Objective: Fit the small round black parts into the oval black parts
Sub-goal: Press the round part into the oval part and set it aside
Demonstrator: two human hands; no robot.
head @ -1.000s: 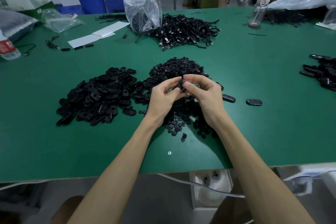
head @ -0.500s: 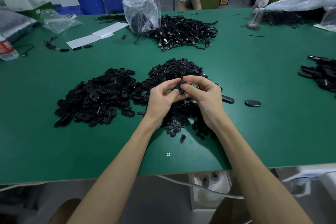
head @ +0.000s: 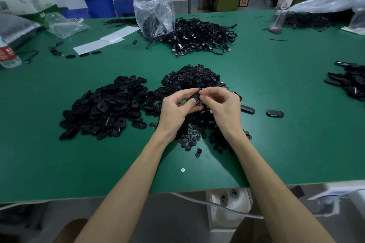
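My left hand pinches an oval black part between thumb and fingers, held above the table's middle. My right hand meets it from the right, fingertips curled onto the same part; any small round part between them is hidden. A heap of oval black parts lies to the left. A heap of small round black parts lies behind and under my hands, with loose ones spilling toward me. Two single oval parts lie to the right of my hands.
On the green table a pile of black cables and a plastic bag sit at the back. More black parts lie at the right edge, a water bottle far left, a pink bottle back right.
My hands stay together over the round parts, fingers shifting slightly on the oval part. The person walking behind the table has gone out of view.
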